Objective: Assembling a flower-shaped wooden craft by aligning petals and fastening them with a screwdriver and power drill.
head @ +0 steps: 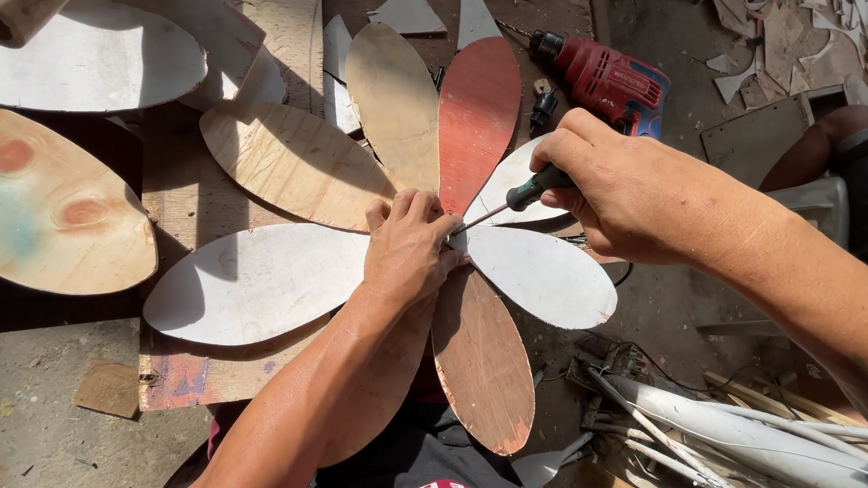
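The plywood petal flower [293,162] lies fully fanned on the bench, left hand [407,248] curled pinching its hub, right hand [619,193] gripping the screwdriver [512,203] there, so fastening seems unfinished

Harsh sunlight, hard dark shadows, sharp focus

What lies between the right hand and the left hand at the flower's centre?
In the head view, a screwdriver spans the gap: its dark handle sits in the right hand, and its thin shaft slants down to the left hand, crossing a white petal.
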